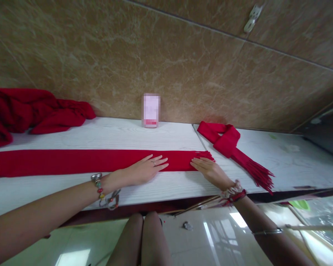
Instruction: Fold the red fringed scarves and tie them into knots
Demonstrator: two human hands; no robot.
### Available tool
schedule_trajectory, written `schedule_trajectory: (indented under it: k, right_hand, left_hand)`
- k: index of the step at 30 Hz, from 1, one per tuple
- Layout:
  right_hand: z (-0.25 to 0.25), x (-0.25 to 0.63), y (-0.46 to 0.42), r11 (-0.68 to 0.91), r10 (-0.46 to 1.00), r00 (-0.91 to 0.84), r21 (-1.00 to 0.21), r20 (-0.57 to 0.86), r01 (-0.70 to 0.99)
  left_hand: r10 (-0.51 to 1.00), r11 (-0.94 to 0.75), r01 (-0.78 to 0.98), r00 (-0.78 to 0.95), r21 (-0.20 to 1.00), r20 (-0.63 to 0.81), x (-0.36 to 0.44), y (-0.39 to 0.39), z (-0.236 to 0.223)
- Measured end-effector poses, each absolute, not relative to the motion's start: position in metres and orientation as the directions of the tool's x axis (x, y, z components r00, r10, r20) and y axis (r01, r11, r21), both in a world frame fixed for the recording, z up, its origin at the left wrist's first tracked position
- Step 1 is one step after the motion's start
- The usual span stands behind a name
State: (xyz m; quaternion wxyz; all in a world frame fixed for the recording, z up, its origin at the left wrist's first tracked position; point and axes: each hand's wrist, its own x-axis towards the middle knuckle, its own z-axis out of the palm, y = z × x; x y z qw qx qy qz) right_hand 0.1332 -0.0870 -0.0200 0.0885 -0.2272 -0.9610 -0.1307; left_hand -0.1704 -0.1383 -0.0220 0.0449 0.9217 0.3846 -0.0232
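A long red scarf (72, 162) lies flat in a narrow strip along the white table, running out of view at the left. Its fringed end is at the right, partly under my right hand (209, 170), whose fingers stretch flat over the cloth near the fringe. My left hand (144, 170) rests on the same scarf a little to the left, fingers extended and slightly spread, a ring on one of them. Neither hand grips the fabric. Just right of my right hand lies a second red scarf (229, 142), folded over itself in a loop with its fringe toward the front edge.
A heap of crumpled red cloth (36, 114) sits at the back left of the white table (119, 133). A blurred pinkish-white phone-like object (151, 111) leans against the brown marbled wall (100, 55). A white hook (253, 18) is fixed higher up. My knees are below the table's front edge.
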Motion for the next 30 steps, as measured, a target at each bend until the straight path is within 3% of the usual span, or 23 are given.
schedule_trajectory:
  k: [8, 14, 17, 20, 22, 24, 27, 30]
  right_hand:
    - [-0.02, 0.153, -0.084, 0.827, 0.439, -0.848, 0.236, 0.297, 0.51]
    - [-0.021, 0.186, -0.076, 0.76, 0.523, -0.785, 0.236, 0.332, 0.606]
    - [-0.008, 0.187, -0.078, 0.725, 0.568, -0.719, 0.171, 0.4, 0.667]
    - [0.01, 0.16, -0.08, 0.739, 0.582, -0.661, 0.029, 0.474, 0.673]
    - [0.017, 0.136, -0.079, 0.735, 0.629, -0.655, -0.048, 0.419, 0.676]
    - [0.017, 0.117, -0.074, 0.711, 0.682, -0.671, -0.05, 0.291, 0.701]
    - [0.012, 0.114, -0.067, 0.642, 0.758, -0.648, 0.09, 0.079, 0.762]
    - [0.009, 0.135, -0.064, 0.544, 0.829, -0.559, 0.252, -0.015, 0.8]
  left_hand:
    - [0.713, -0.7, 0.706, 0.698, 0.104, 0.059, -0.164, -0.121, -0.011]
    - [0.658, -0.749, 0.651, 0.753, 0.119, 0.02, -0.144, -0.097, -0.02]
    - [0.633, -0.771, 0.626, 0.773, 0.112, 0.041, -0.143, -0.096, -0.025]
    - [0.604, -0.796, 0.596, 0.794, 0.106, 0.073, -0.145, -0.096, -0.027]
    - [0.599, -0.8, 0.592, 0.796, 0.099, 0.087, -0.145, -0.096, -0.028]
    - [0.606, -0.795, 0.599, 0.791, 0.094, 0.087, -0.144, -0.096, -0.027]
    - [0.621, -0.783, 0.614, 0.78, 0.095, 0.078, -0.143, -0.096, -0.027]
    - [0.623, -0.782, 0.616, 0.777, 0.094, 0.086, -0.142, -0.096, -0.028]
